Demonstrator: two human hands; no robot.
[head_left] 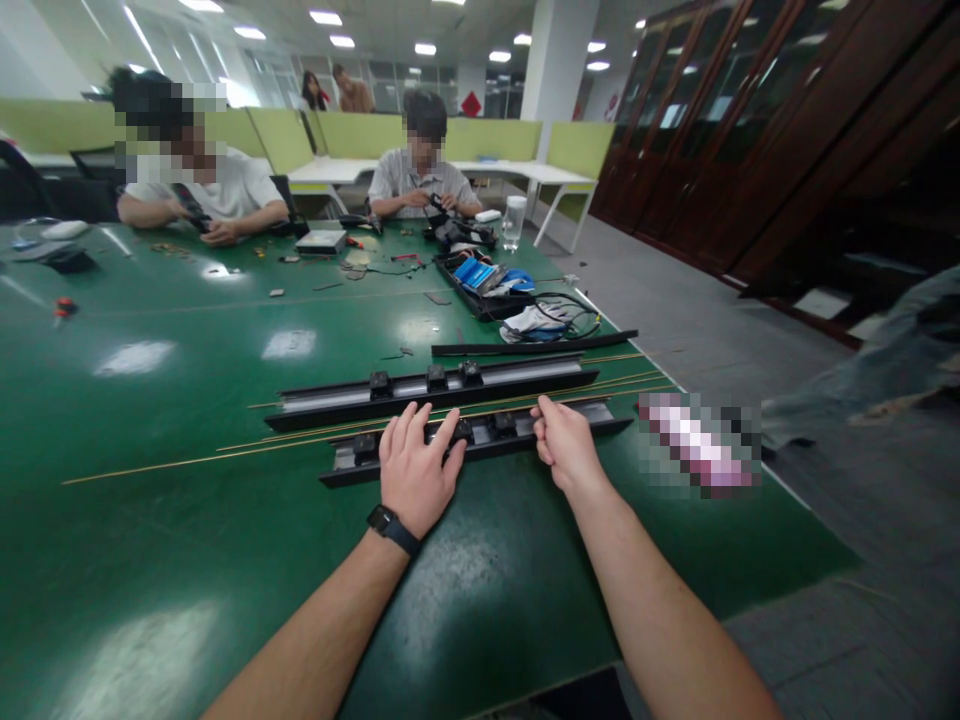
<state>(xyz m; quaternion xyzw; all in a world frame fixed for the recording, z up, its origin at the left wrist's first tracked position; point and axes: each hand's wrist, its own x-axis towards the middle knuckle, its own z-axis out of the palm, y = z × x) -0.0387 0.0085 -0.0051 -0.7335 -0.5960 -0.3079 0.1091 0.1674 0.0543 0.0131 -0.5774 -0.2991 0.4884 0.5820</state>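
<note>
Two black channel-shaped rails lie roughly parallel on the green table, the near rail (592, 424) and the far rail (330, 405). Small black blocks sit along both, such as one block (380, 383) on the far rail. Several thin brass-coloured rods (150, 469) run lengthwise between and over them. My left hand (417, 465), with a dark watch at the wrist, lies spread across the near rail, fingertips by the rods. Near that rail's right part, my right hand (564, 440) is closed in a pinch at a thin rod; the fingers partly hide the grip.
A loose black strip (532, 348) lies behind the rails. Beyond it stand a black tray (480, 300) of blue items, white gloves (536, 322) and a clear bottle (514, 225). A blurred pink item (694, 440) lies right. Two people sit working across the table.
</note>
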